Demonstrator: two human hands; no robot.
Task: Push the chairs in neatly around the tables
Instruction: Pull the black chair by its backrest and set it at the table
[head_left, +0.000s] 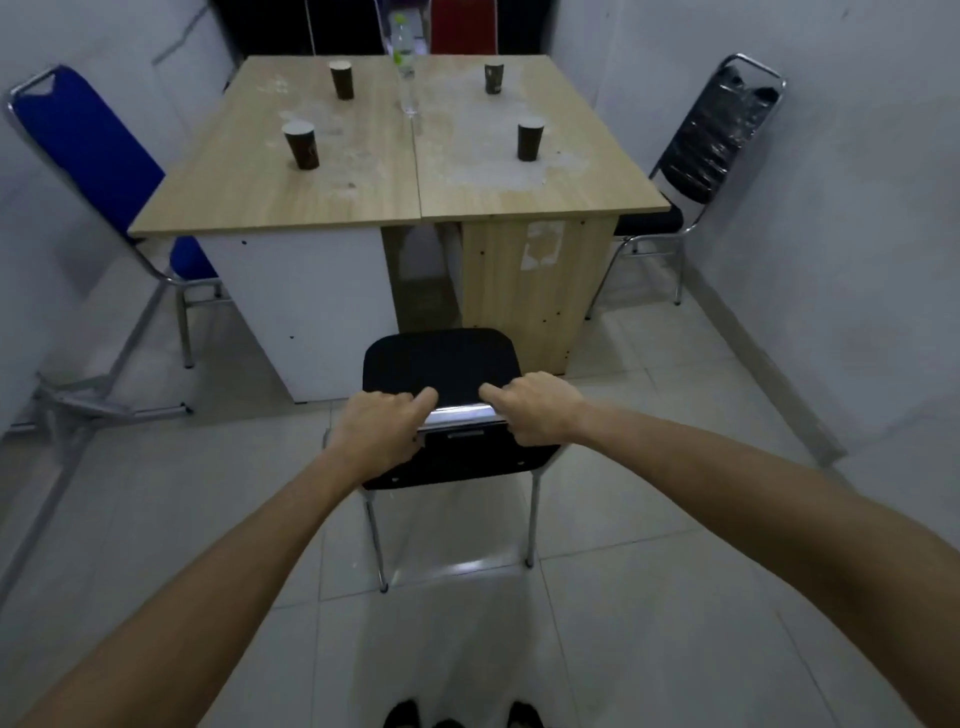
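A black chair with chrome legs stands on the tiled floor in front of me, facing the near edge of two wooden tables pushed together. Its seat front reaches the table's base but sits outside the tabletop edge. My left hand grips the left end of the chair's chrome top rail, and my right hand grips the right end. A blue chair stands at the left side with its seat partly under the tabletop. Another black chair stands at the right side. A red chair is at the far end.
Several dark paper cups and a clear plastic bottle stand on the tables. White walls close in on both sides. A folded metal frame lies on the floor at the left. My feet show at the bottom edge.
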